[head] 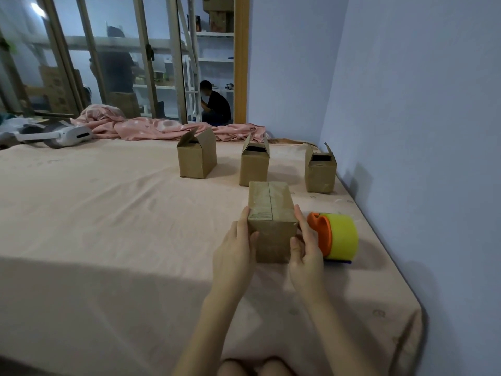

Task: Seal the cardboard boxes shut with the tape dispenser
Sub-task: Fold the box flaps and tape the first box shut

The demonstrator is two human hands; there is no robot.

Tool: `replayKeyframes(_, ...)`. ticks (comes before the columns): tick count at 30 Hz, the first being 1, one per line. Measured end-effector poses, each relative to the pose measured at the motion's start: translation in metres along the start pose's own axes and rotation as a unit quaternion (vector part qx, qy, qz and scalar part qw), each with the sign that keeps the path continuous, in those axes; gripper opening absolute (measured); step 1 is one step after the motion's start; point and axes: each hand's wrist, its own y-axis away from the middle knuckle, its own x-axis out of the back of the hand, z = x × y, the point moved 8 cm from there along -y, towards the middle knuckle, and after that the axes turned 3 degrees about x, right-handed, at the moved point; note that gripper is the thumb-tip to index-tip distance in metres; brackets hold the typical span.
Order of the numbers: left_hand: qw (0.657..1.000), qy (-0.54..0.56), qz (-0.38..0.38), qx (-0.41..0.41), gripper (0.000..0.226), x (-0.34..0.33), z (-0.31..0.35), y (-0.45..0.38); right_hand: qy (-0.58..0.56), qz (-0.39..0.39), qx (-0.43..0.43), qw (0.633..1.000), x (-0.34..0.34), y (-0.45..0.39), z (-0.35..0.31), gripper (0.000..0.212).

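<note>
Head view looks down on a closed cardboard box [271, 221] standing on a bed with a pale pink sheet [108, 213], its top flaps shut along a centre seam under what looks like clear tape. The left hand [235, 245] holds the box's left side, fingers laid up along the wall and thumb on the near face; the right hand [306, 245] holds the right side the same way, thumb pressed on the front. Just beside the right hand, touching or nearly touching its back, lies the tape dispenser [336, 234], orange body with a yellow-green roll, resting on the sheet.

Farther back stand three open boxes in a loose row, flaps raised: the left open box [196, 158], the middle open box [254, 164] just behind the held one, and the right open box [320, 172] near the wall.

A crumpled pink blanket [151, 126] lies along the far edge of the bed, with a white headset [67, 135] at its left end. A blue-white wall [420, 104] runs along the right side. Behind the bed are glass panes in metal frames [146, 63], and through a gap a person in dark clothes [215, 104] sits by white shelves [214, 61].
</note>
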Motion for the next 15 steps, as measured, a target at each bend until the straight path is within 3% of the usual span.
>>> replayKeyframes(4,0.997,0.028,-0.065,0.035,0.068,0.001,-0.003,0.002,0.022,-0.050,-0.037,0.998,-0.006,0.006,-0.003,0.083)
replayKeyframes(7,0.985,0.068,-0.046,0.151,0.085,0.015,-0.017,0.015,-0.011,-0.052,-0.054,0.997,-0.006,0.012,-0.015,0.087)
replayKeyframes(9,0.980,0.098,-0.014,0.174,0.077,0.026,-0.015,0.023,-0.071,-0.063,-0.070,0.993,-0.016,0.020,-0.025,0.079)
replayKeyframes(11,0.978,0.142,-0.037,0.148,0.058,0.024,-0.001,0.028,-0.109,-0.057,-0.056,0.991,-0.022,0.028,-0.040,0.065)
replayKeyframes(15,0.981,0.116,-0.055,0.148,0.049,0.025,0.005,0.037,-0.088,0.047,-0.027,0.995,-0.003,0.005,-0.056,0.053)
